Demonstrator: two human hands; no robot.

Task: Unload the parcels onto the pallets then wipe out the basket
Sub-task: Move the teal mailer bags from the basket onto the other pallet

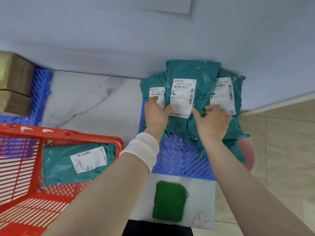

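Note:
Three teal parcels with white labels lie overlapping on a blue pallet (180,160) against the wall. The middle parcel (187,70) rests on top of the left parcel (150,82) and the right parcel (237,86). My left hand (156,113) and my right hand (213,120) grip the near edge of the middle parcel from both sides. A red basket (25,184) sits at the lower left with one teal parcel (58,166) inside it. A folded green cloth (168,201) lies on the floor in front of the pallet.
A second blue pallet (40,92) at the far left carries stacked brown cardboard boxes (14,82). Marble-patterned floor separates the two pallets. A pink round object (247,154) shows behind the right parcels. Beige tiles run along the right.

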